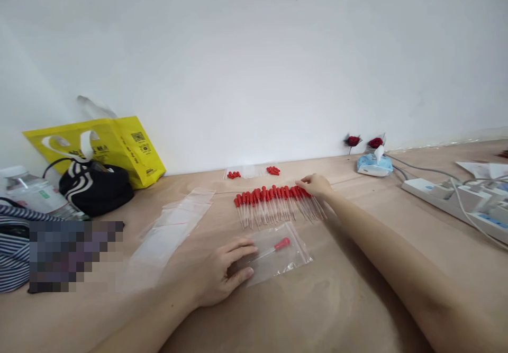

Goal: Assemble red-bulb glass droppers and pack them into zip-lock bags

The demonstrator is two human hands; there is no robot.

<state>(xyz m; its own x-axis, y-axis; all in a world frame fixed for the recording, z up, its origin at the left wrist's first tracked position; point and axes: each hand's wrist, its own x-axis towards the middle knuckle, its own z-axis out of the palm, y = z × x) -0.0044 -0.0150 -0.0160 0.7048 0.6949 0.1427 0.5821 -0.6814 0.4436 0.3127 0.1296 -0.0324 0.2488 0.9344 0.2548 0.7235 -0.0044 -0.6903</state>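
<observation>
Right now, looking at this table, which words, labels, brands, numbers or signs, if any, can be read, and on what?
No text reads clearly.
Yellow bag: dark writing, too blurred; two square codes, with no readable words.
Bottle: label print too small.
Power strip: blue marks, unreadable.
Clear bag by the left hand: no writing visible.

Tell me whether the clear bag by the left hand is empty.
Not empty: the clear bag holds one dropper with a red bulb, seen through the plastic.
</observation>
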